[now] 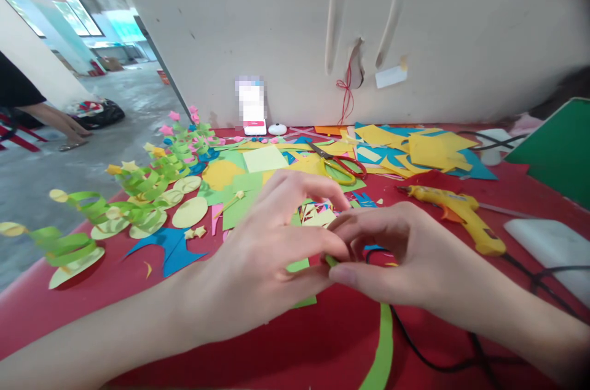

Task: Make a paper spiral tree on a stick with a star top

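Note:
Over the middle of the red table, my left hand (276,249) and my right hand (405,249) meet at the fingertips. Both are closed on a green paper strip (381,347); a small rolled or folded bit of it shows between the fingers. Its long tail hangs below my right hand toward the front edge. My fingers hide much of the held end. Behind the hands lie green paper sheets (244,190), paper scraps (318,216) and scissors (338,166) with red and yellow handles. To the right rests a yellow glue gun (461,209).
Green paper spirals on pale oval bases (74,255) line the table's left side. Blue paper (173,249) lies near them. A lit phone (253,104) leans on the back panel. Black cables (424,359) cross the right side. A person's legs (50,120) show far left.

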### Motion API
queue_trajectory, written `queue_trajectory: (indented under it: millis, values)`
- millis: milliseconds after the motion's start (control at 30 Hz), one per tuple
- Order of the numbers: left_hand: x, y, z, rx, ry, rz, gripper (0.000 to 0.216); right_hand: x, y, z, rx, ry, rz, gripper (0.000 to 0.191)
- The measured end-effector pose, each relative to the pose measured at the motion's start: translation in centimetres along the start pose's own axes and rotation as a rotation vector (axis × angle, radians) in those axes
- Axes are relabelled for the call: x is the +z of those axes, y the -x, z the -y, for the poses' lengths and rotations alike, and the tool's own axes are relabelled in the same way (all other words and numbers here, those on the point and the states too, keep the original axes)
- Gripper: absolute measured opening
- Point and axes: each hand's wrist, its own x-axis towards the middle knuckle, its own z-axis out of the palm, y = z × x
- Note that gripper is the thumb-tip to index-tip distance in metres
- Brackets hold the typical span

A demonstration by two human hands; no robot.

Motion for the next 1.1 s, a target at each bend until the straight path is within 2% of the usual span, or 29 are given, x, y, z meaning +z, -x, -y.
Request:
queue_trajectory:
  millis: [133, 300, 433, 533, 667, 933, 1100]
  values:
    - [-0.2, -0.1, -0.1, 0.037, 0.017, 0.083, 0.012, -0.7, 0.2, 0.0, -0.017, 0.053, 0.003, 0.008]
    - [-0.4, -0.2, -0.1, 0.052, 0.091, 0.169, 0.018, -1.3, 0.2, 0.1, -0.032, 0.087, 0.072, 0.009]
    - [-0.5, -0.4, 0.2, 0.066, 0.084, 0.046, 0.017, -1.3, 0.0, 0.1, 0.003, 0.042, 0.077, 0.012]
    - [-0.5, -0.4, 0.2, 0.015, 0.107, -0.023, 0.016, -1.3, 0.0, 0.0, -0.013, 0.033, 0.082, 0.011]
    - [-0.4, -0.3, 0.1, -0.065, 0.161, -0.017, 0.012, -0.9, 0.2, 0.0, -0.028, 0.017, 0.051, 0.009]
    - [-0.3, 0.0, 0.1, -0.084, 0.217, 0.000, 0.013, 0.2, 0.4, 0.4, 0.022, -0.057, 0.004, 0.007]
    - [-0.2, 0.0, 0.1, -0.076, 0.162, -0.003, 0.010, 0.3, 0.3, 0.2, 0.020, -0.059, 0.016, 0.008]
